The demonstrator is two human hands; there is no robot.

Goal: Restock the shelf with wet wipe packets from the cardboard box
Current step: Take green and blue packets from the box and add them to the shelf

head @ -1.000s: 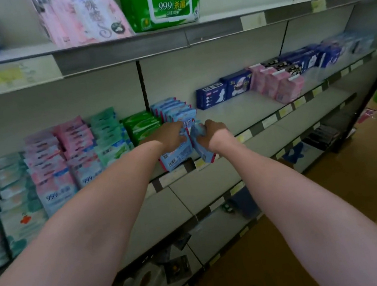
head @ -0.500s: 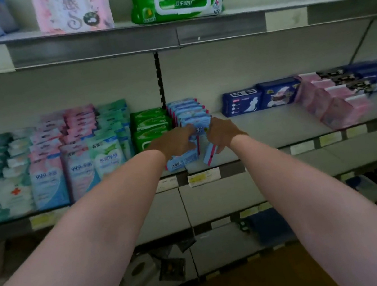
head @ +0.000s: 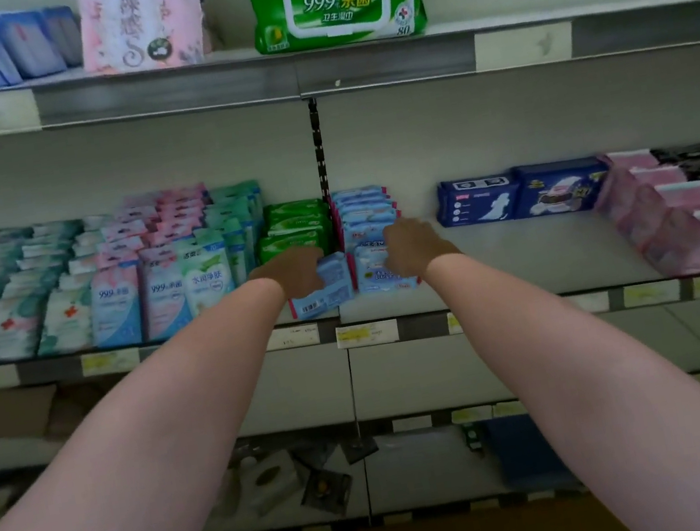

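Head view: left hand (head: 293, 272) and right hand (head: 409, 243) each grip a blue wet wipe packet (head: 326, 285), now nearer the blue row (head: 364, 212) behind the fingers; placement looks close.

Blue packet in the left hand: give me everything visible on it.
The blue packet is a soft, glossy plastic wipe pack, light blue with a pink-red edge and a barcode near its lower left corner. The left hand grips its upper left part. It stands at the front edge of the shelf, tilted, beside a similar packet under the right hand. Its print is too blurred to read.
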